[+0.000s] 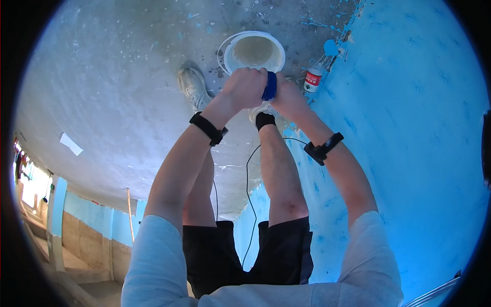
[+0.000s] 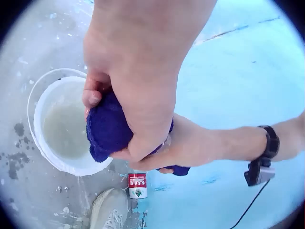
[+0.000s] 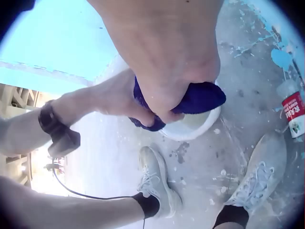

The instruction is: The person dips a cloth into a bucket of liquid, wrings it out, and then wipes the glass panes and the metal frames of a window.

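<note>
Both hands grip a bunched dark blue cloth [image 1: 269,86] between them, over the near side of a white bucket [image 1: 281,57]. My left hand [image 1: 244,88] curls its fingers round one part of the cloth. Close beside it, my right hand [image 1: 290,96] holds another part. In the left wrist view, folds of the cloth [image 2: 108,125] bulge out past the left fingers. A rounded end of the cloth [image 3: 202,98] sticks out from the right hand [image 3: 164,83] in the right wrist view. Cloudy water [image 2: 69,126] lies in the bucket, whose thin handle leans to the left.
A bottle with a red and white label [image 1: 312,80] stands right of the bucket by the blue wall [image 1: 404,138]. The person's shoes [image 1: 193,87] are on the paint-spotted grey floor [image 1: 117,97]. Black cables run from the wrist cameras. A white scrap [image 1: 71,144] lies at left.
</note>
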Demonstrator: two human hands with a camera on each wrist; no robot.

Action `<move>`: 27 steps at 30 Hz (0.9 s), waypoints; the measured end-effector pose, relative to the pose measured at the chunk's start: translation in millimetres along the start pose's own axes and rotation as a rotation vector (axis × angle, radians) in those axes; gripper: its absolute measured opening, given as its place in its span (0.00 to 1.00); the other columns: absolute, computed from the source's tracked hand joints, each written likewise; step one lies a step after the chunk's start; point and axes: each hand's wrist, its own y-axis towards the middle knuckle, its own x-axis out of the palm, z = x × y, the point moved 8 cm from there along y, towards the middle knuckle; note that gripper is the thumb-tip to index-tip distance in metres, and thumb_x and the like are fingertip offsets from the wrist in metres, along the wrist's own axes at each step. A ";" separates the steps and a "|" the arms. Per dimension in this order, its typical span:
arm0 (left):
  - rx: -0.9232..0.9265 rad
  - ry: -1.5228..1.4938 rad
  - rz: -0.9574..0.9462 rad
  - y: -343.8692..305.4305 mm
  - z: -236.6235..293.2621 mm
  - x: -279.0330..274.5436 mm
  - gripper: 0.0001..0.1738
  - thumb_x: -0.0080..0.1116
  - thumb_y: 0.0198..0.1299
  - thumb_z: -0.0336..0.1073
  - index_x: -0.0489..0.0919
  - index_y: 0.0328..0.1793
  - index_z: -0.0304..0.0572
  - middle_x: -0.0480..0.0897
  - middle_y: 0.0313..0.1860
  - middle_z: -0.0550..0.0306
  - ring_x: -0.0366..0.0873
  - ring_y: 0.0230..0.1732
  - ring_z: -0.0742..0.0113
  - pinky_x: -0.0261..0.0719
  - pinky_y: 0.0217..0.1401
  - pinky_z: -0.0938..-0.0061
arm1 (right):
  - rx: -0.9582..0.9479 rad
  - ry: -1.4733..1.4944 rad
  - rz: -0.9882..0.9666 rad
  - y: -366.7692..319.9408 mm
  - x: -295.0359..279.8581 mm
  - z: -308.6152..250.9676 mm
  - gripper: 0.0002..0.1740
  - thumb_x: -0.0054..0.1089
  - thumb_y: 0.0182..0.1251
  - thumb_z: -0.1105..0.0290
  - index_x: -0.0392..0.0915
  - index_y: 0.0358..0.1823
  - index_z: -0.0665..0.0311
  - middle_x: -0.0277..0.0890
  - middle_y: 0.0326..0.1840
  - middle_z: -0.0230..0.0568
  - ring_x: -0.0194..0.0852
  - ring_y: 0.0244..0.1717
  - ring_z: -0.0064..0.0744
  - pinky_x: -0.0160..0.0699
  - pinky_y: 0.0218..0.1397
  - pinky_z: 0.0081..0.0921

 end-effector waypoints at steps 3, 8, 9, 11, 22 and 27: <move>-0.058 -0.047 -0.124 9.0 -9.7 11.5 0.26 0.68 0.46 0.38 0.75 0.50 0.33 0.85 0.35 0.40 0.86 0.42 0.44 0.84 0.44 0.56 | 0.066 -0.062 0.037 0.6 11.9 11.1 0.19 0.66 0.60 0.66 0.69 0.47 0.65 0.82 0.37 0.59 0.81 0.46 0.62 0.79 0.47 0.50; -0.073 -0.135 -0.145 9.9 -8.8 17.9 0.30 0.68 0.47 0.40 0.74 0.57 0.36 0.85 0.45 0.40 0.85 0.47 0.42 0.83 0.53 0.55 | 0.061 -0.102 0.180 -3.4 15.3 27.7 0.22 0.67 0.60 0.66 0.69 0.51 0.62 0.83 0.37 0.58 0.82 0.44 0.63 0.79 0.46 0.51; -0.037 -0.207 -0.084 8.4 -8.8 18.2 0.35 0.70 0.48 0.40 0.72 0.62 0.38 0.82 0.52 0.39 0.82 0.52 0.41 0.80 0.58 0.55 | 0.003 -0.014 0.318 -11.5 7.3 26.3 0.24 0.68 0.59 0.66 0.69 0.54 0.61 0.83 0.37 0.58 0.82 0.44 0.62 0.80 0.46 0.51; -0.003 -0.272 -0.022 2.0 -13.8 23.2 0.39 0.71 0.48 0.41 0.70 0.68 0.39 0.79 0.60 0.39 0.80 0.57 0.40 0.77 0.64 0.55 | -0.059 0.080 0.458 -29.8 -1.6 31.2 0.26 0.69 0.58 0.66 0.69 0.56 0.60 0.83 0.38 0.58 0.83 0.44 0.62 0.80 0.45 0.50; -0.595 -0.529 0.420 -14.4 -117.9 8.7 0.43 0.74 0.54 0.48 0.68 0.73 0.37 0.85 0.48 0.43 0.86 0.47 0.52 0.83 0.57 0.58 | 0.349 0.111 0.549 -131.5 -11.5 130.6 0.31 0.72 0.53 0.69 0.64 0.56 0.64 0.83 0.39 0.60 0.81 0.44 0.66 0.79 0.46 0.53; -0.612 -0.672 0.525 -21.8 -102.3 37.9 0.28 0.73 0.56 0.51 0.82 0.52 0.35 0.85 0.29 0.53 0.84 0.31 0.64 0.82 0.37 0.67 | 0.433 0.168 0.556 -174.1 9.1 157.5 0.33 0.73 0.52 0.67 0.63 0.55 0.65 0.83 0.39 0.63 0.82 0.44 0.67 0.79 0.46 0.53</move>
